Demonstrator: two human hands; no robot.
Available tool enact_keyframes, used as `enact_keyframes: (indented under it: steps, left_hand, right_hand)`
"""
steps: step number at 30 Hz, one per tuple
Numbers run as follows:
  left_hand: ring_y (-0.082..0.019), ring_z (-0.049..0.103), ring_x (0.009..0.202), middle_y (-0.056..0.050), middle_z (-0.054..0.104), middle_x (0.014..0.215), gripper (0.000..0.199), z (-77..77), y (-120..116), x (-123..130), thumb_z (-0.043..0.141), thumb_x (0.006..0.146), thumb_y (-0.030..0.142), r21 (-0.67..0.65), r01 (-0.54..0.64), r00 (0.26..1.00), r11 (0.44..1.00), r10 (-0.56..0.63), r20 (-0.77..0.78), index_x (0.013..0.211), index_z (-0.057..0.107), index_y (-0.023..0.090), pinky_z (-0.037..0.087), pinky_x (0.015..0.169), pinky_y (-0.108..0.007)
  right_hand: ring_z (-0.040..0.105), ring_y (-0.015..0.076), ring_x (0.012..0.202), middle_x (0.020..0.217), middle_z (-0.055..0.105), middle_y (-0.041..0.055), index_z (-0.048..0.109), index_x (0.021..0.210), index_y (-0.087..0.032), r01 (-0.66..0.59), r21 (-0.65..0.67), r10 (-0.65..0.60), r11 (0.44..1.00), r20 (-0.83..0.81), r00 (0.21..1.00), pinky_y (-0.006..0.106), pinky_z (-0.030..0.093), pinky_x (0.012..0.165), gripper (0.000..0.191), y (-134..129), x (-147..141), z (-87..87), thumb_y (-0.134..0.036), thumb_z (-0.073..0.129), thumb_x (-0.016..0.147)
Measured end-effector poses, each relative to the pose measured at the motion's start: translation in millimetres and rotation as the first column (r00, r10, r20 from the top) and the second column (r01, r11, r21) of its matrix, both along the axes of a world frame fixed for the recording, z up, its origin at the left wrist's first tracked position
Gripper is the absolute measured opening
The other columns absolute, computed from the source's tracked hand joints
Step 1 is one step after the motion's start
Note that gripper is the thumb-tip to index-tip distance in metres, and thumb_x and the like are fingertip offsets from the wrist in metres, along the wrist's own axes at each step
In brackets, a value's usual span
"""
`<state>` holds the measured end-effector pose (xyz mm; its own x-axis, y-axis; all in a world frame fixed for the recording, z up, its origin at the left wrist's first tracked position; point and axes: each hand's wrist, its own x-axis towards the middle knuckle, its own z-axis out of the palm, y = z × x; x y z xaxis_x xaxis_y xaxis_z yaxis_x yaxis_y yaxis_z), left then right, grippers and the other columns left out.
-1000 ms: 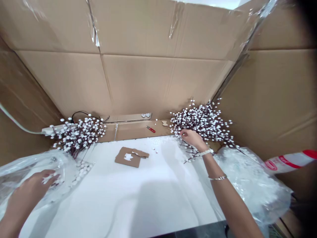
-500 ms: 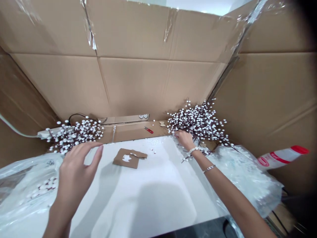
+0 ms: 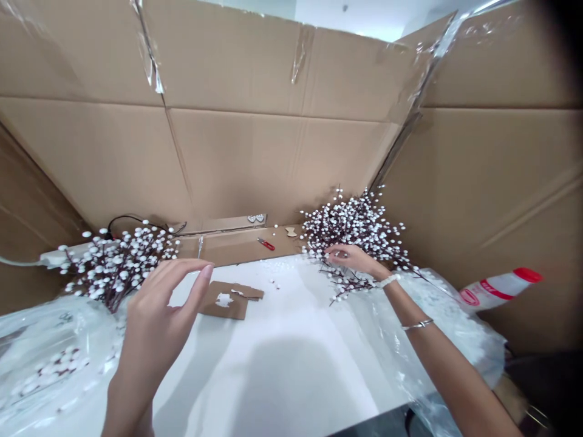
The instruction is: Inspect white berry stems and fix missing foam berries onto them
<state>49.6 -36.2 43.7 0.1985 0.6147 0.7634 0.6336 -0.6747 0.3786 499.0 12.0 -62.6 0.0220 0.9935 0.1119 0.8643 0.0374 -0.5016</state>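
My left hand [image 3: 166, 303] is raised over the left side of the white table, in front of a brown cardboard piece [image 3: 232, 312] with a white patch. Its thumb and index tips come together in a pinch; anything between them is too small to make out. My right hand [image 3: 355, 258], with a beaded bracelet at the wrist, is at the near edge of a bunch of white-berry branches [image 3: 359, 224]. Its fingers curl together among the berries, and what they hold is unclear. A low berry twig [image 3: 344, 288] lies just below this hand.
More white-berry branches [image 3: 121, 255] stand at the left, beside a power strip [image 3: 54, 258]. Red snips [image 3: 266, 244] and a wooden bow shape [image 3: 291, 232] lie along the back. Plastic bags [image 3: 437, 321] flank both sides, with a white-and-red bottle [image 3: 498, 289] at right. Cardboard walls [image 3: 237, 164] enclose the table.
The view has shifted a little. My left hand has moved right, its tips staying close together. My right hand has moved right and slightly down along the berry branches.
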Motion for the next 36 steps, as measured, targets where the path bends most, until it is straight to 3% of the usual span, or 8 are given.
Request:
enact_keyframes:
  steps: [3, 5, 9, 18, 21, 24, 28, 36]
  left_hand:
    - [-0.015, 0.063, 0.084, 0.000, 0.068, 0.091, 0.007, 4.6, 0, -1, 0.060, 0.090, 0.029, -0.002, -0.028, 0.999, 1.000, 0.028, 0.033, 0.092, 0.064, 0.023, 0.047, 0.077, -0.027]
    - [-0.014, 0.063, 0.083, 0.001, 0.068, 0.091, 0.008, 6.7, 1, -1, 0.059, 0.090, 0.030, -0.002, -0.032, 0.999, 0.999, 0.032, 0.039, 0.092, 0.064, 0.024, 0.048, 0.078, -0.027]
    - [-0.016, 0.064, 0.081, 0.002, 0.068, 0.089, 0.009, 8.5, 3, 1, 0.058, 0.090, 0.032, 0.008, -0.034, 0.999, 0.999, 0.034, 0.039, 0.092, 0.063, 0.025, 0.048, 0.080, -0.030]
    - [-0.019, 0.063, 0.083, -0.001, 0.068, 0.090, 0.015, 9.6, 7, -8, 0.054, 0.090, 0.041, -0.079, -0.157, 0.987, 0.984, 0.160, 0.033, 0.088, 0.062, 0.027, 0.049, 0.073, -0.033]
    - [-0.019, 0.063, 0.084, -0.001, 0.068, 0.089, 0.016, 10.8, 9, -11, 0.055, 0.090, 0.041, -0.089, -0.168, 0.983, 0.982, 0.174, 0.060, 0.086, 0.063, 0.028, 0.049, 0.079, -0.034]
    - [-0.018, 0.064, 0.082, 0.000, 0.069, 0.089, 0.015, 9.6, 15, -10, 0.056, 0.090, 0.040, -0.097, -0.142, 0.987, 0.985, 0.148, 0.059, 0.086, 0.063, 0.027, 0.050, 0.078, -0.033]
    - [-0.016, 0.064, 0.080, 0.000, 0.070, 0.086, 0.015, 2.0, 27, -5, 0.057, 0.090, 0.037, -0.075, -0.064, 0.998, 0.995, 0.066, 0.020, 0.087, 0.064, 0.024, 0.050, 0.072, -0.028]
    - [-0.012, 0.064, 0.083, 0.000, 0.071, 0.090, 0.016, -3.9, 34, -8, 0.056, 0.092, 0.036, -0.181, -0.009, 0.998, 0.983, -0.001, -0.057, 0.090, 0.066, 0.023, 0.047, 0.056, -0.018]
  right_hand:
    - [0.066, 0.0166, 0.082, 0.100, 0.073, 0.0081, 0.069, 0.105, -0.016, 0.169, 0.044, -0.167, 0.985, -0.038, 0.985, 0.025, 0.050, 0.071, 0.041, 3, 23, 4.4, -0.046, 0.047, 0.086]
    - [0.063, 0.0174, 0.070, 0.090, 0.073, 0.0117, 0.065, 0.111, -0.009, 0.349, 0.077, -0.347, 0.934, -0.035, 0.937, 0.027, 0.047, 0.063, 0.046, 8, 45, 11.0, -0.037, 0.038, 0.087]
    - [0.060, 0.0186, 0.064, 0.070, 0.069, 0.0096, 0.070, 0.098, -0.008, 0.542, 0.076, -0.544, 0.837, 0.011, 0.839, 0.028, 0.044, 0.062, 0.041, 27, 73, 20.9, -0.033, 0.042, 0.083]
    - [0.066, 0.0296, 0.091, 0.075, 0.069, 0.0147, 0.063, 0.054, -0.015, 0.628, -0.060, -0.629, 0.776, 0.013, 0.778, 0.039, 0.047, 0.082, 0.021, 90, 49, 9.0, -0.031, 0.071, 0.063]
    - [0.064, 0.0247, 0.084, 0.072, 0.067, 0.0116, 0.063, 0.057, -0.014, 0.614, -0.062, -0.616, 0.787, -0.135, 0.776, 0.035, 0.047, 0.076, 0.018, 89, 47, 11.8, -0.028, 0.068, 0.067]
    - [0.056, 0.0140, 0.064, 0.069, 0.064, 0.0047, 0.064, 0.069, -0.015, 0.535, -0.049, -0.517, 0.843, -0.348, 0.782, 0.025, 0.043, 0.061, 0.018, 79, 43, 20.1, -0.031, 0.061, 0.076]
    - [0.038, 0.0084, 0.046, 0.060, 0.054, -0.0007, 0.058, 0.076, -0.018, 0.440, -0.054, -0.384, 0.896, -0.592, 0.709, 0.022, 0.029, 0.043, 0.025, 76, 26, 33.3, -0.036, 0.047, 0.088]
    - [0.041, 0.0046, 0.050, 0.066, 0.049, -0.0045, 0.055, 0.085, -0.014, 0.429, -0.154, -0.384, 0.890, -0.760, 0.524, 0.018, 0.036, 0.047, 0.030, 103, -3, 34.1, -0.040, 0.046, 0.097]
